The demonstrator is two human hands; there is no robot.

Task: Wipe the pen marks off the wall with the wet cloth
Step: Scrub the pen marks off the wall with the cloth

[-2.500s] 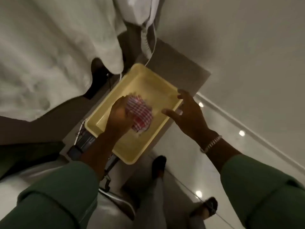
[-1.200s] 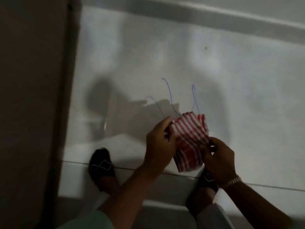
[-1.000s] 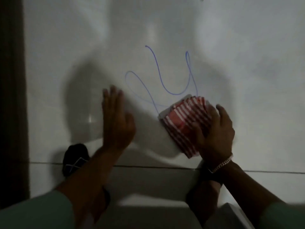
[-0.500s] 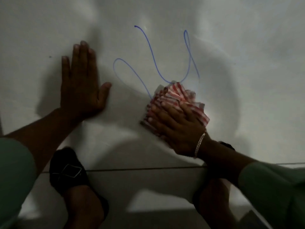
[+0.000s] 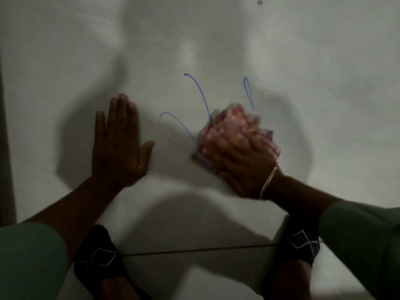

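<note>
The person stands close against the pale wall (image 5: pixel 303 61), both arms reaching out in green sleeves (image 5: pixel 363 234). The left hand (image 5: pixel 120 144) lies flat on the wall, fingers straight and close together, thumb spread out to the side, holding nothing. The right hand (image 5: pixel 240 156) presses a bunched red-and-white striped cloth (image 5: pixel 233 122) against the wall, its fingers spread over the fabric and bearing down on it; both hand and cloth are smeared with blur. A thin bracelet (image 5: pixel 268 181) circles the right wrist. The pen marks (image 5: pixel 199 92) are blue loops drawn on the wall: one long stroke runs down from the upper left and disappears under the top edge of the cloth, a rounded loop lies to the cloth's left between the two hands, and a narrow loop stands just above the cloth's right side. The cloth covers the place where these lines would join. Shadows of the arms and hands fall grey around both hands on the wall. Below, two feet in dark socks (image 5: pixel 97 258) with a pale diamond pattern stand on the light tiled floor (image 5: pixel 194 278), one under each arm, with a dark joint line (image 5: pixel 194 249) running between them.
</note>
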